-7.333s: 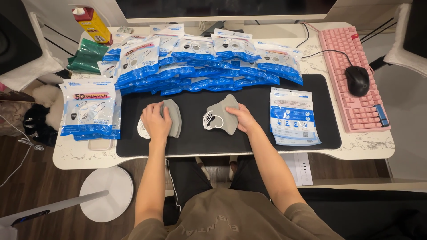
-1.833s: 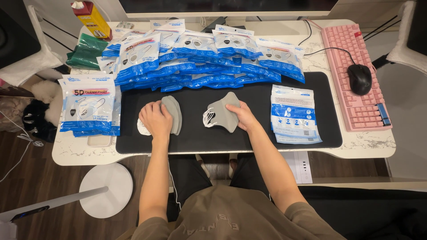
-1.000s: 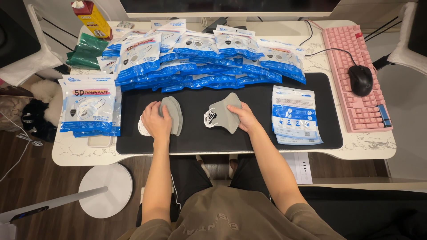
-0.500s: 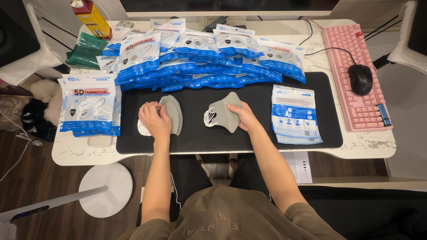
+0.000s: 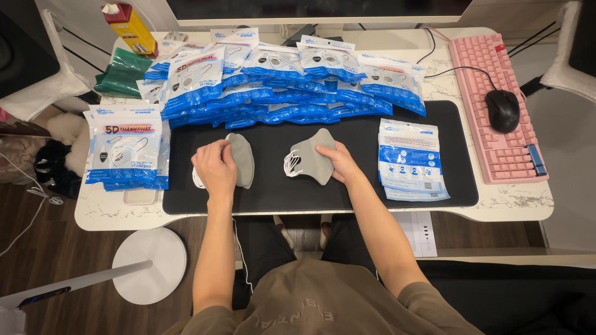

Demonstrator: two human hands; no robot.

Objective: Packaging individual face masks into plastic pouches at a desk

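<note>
Black desk mat [image 5: 273, 186] carried two folded grey fabric masks, left hand [image 5: 214, 169] gripping one [image 5: 241, 159], right hand [image 5: 337, 162] pinching another [image 5: 310, 162] mid-mat; white ear loops [image 5: 292, 164] risked snagging fingers.

Two grey face masks [image 5: 241, 160] [image 5: 312, 161] lie on one black desk mat [image 5: 354, 192]. Two hands, left [image 5: 215, 169] and right [image 5: 336, 162]. One pink keyboard [image 5: 496, 105], one black mouse [image 5: 502, 110], one yellow carton [image 5: 129, 27]. Blue-and-white mask packets [image 5: 279, 80]: many, overlapping, exact number not countable.
</note>
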